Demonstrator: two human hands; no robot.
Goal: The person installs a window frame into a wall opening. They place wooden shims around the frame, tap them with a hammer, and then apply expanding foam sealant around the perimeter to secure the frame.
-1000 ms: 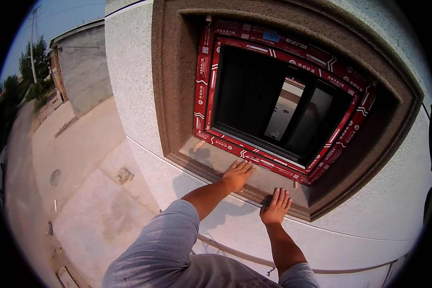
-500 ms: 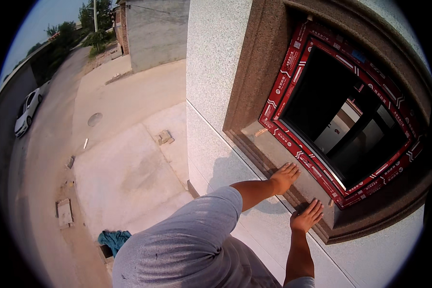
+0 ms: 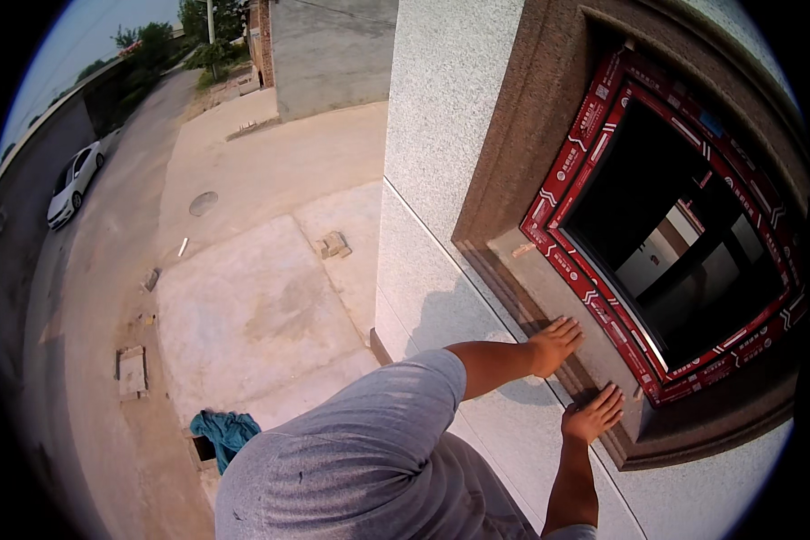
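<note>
My left hand (image 3: 555,347) lies flat on the stone window sill (image 3: 562,292), its fingers stretched toward the window frame (image 3: 594,310). Lower down the same sill, my right hand (image 3: 594,414) rests with its fingers spread, close to the corner of the brown surround (image 3: 504,162). Neither hand holds anything. Red printed protective film covers the dark window frame. Its opening shows a dark interior with pale patches of light. Small wooden wedges (image 3: 524,249) sit at the frame's lower edge.
A speckled white wall (image 3: 432,117) runs beside the window and drops to a concrete yard (image 3: 252,297) far below. Down there are a teal cloth (image 3: 229,432), a brick pile (image 3: 335,244) and a manhole cover (image 3: 203,203). A white car (image 3: 75,184) stands on the road.
My view has turned a little, so the window and yard sit further right in it. Both hands stay on the sill, with no clear shift along it.
</note>
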